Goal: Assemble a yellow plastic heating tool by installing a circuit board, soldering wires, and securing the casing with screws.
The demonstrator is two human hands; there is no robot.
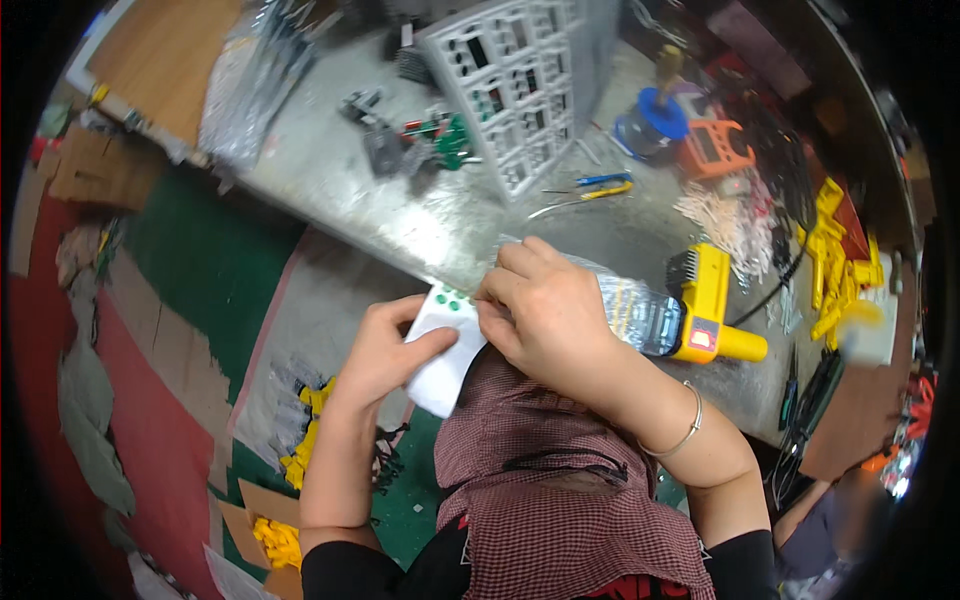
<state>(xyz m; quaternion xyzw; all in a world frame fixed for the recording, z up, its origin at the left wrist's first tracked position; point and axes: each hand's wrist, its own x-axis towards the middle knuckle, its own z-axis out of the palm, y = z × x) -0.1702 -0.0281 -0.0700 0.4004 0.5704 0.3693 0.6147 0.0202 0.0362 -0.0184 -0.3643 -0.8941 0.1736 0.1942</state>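
Observation:
A white sheet with round green stickers (440, 372) is pinched in my left hand (385, 350), thumb on top and fingers behind. It hangs over the table's front edge, close above my lap. The stickers sit near its upper end. My right hand (555, 305) is closed at that end, fingertips pressed together beside the stickers. Whatever those fingers grip, if anything, is hidden. Just right of this hand lies clear plastic wrap (635, 305), and against it a yellow device (708, 300) with a black ribbed part and a yellow handle.
A white slotted rack (515, 100) stands upright at the back of the metal table (330, 190). Screwdrivers (605, 186), a blue round holder (650, 125) and an orange frame (716, 148) lie behind my right hand. Yellow parts (830, 265) are heaped far right. A cardboard box (262, 510) sits below left.

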